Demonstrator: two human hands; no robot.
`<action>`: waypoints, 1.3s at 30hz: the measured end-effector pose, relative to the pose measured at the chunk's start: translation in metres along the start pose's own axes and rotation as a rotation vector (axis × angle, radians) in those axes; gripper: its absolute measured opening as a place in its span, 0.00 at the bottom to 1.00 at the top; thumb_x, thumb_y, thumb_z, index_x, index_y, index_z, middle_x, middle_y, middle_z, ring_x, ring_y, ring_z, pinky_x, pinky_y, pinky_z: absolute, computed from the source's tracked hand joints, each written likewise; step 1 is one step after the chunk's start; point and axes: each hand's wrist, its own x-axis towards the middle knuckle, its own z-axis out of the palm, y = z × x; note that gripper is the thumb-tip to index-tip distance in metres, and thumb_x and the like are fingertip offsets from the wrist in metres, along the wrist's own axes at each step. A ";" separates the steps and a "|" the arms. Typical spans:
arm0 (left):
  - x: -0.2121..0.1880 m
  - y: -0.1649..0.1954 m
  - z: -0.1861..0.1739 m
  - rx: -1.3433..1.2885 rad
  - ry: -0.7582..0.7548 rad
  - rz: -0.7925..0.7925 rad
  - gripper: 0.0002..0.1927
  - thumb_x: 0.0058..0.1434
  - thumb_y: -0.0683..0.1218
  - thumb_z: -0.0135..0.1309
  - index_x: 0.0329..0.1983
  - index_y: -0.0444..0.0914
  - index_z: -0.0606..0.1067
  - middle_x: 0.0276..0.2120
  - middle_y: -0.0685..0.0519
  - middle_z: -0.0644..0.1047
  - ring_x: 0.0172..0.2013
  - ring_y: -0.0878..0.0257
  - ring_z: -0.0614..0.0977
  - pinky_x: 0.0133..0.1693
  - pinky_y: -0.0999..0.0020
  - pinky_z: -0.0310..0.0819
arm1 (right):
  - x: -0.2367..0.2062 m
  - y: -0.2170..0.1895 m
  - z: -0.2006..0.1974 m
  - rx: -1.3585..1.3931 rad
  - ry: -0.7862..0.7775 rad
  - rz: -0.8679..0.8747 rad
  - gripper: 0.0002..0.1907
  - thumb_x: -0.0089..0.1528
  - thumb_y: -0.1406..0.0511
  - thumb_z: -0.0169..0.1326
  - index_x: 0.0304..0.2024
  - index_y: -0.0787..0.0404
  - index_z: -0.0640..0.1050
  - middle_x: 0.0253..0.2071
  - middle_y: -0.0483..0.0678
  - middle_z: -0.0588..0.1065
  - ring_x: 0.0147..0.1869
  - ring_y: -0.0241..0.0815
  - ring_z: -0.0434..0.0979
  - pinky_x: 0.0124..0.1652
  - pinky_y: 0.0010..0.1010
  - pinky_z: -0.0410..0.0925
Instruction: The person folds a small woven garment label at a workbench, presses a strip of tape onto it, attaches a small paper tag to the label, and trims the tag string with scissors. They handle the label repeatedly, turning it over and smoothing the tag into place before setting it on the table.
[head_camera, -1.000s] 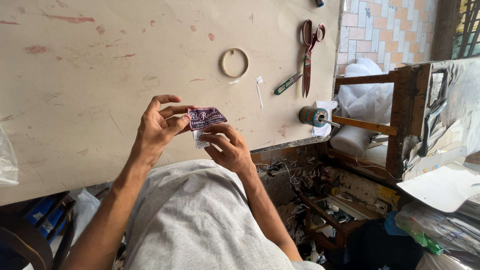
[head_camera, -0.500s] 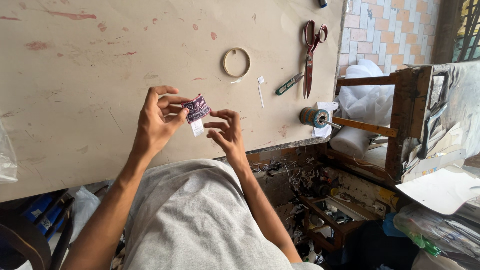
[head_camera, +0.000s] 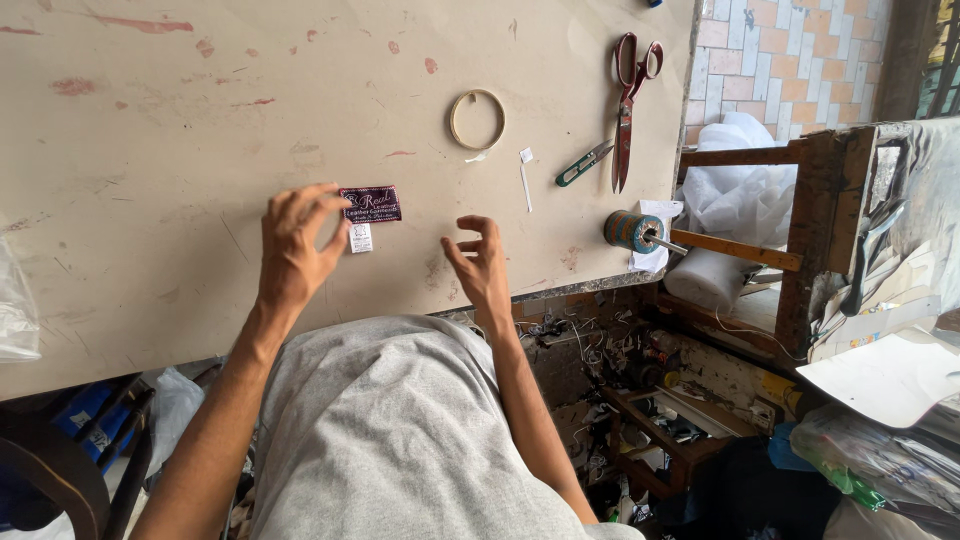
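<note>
Woven label (head_camera: 371, 204) with small white tag (head_camera: 360, 238), flat on table (head_camera: 150, 130) — likely light, limp, best pinched at an edge — beside open, empty left hand (head_camera: 296, 248); right hand (head_camera: 478, 262) open, empty.

Soft, even daylight, no harsh glare

The pale table (head_camera: 150, 120) is brightly lit; the hands throw only faint shadows. Clutter beneath sits dimmer. Focus is sharp at centre, with wide-angle stretching toward the edges.
</note>
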 end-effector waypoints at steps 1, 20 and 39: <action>-0.003 -0.001 0.001 0.021 -0.015 0.029 0.18 0.61 0.44 0.66 0.54 0.44 0.77 0.60 0.55 0.75 0.61 0.51 0.71 0.62 0.52 0.65 | 0.004 0.002 -0.003 -0.014 0.024 -0.024 0.26 0.63 0.58 0.59 0.58 0.65 0.69 0.61 0.57 0.69 0.52 0.48 0.81 0.41 0.37 0.79; -0.015 0.005 -0.011 -0.041 -0.027 0.003 0.18 0.66 0.39 0.61 0.58 0.41 0.77 0.66 0.52 0.72 0.66 0.50 0.70 0.67 0.54 0.69 | 0.107 0.007 -0.058 -0.215 0.546 -0.256 0.12 0.65 0.65 0.60 0.50 0.61 0.79 0.45 0.51 0.75 0.39 0.41 0.81 0.38 0.32 0.75; 0.017 0.058 0.002 -0.738 -0.409 -0.382 0.12 0.66 0.46 0.58 0.50 0.38 0.81 0.40 0.52 0.84 0.39 0.65 0.86 0.42 0.71 0.84 | -0.020 -0.074 -0.016 -0.196 -0.224 -0.540 0.08 0.63 0.69 0.61 0.45 0.59 0.80 0.42 0.47 0.79 0.43 0.42 0.83 0.39 0.30 0.77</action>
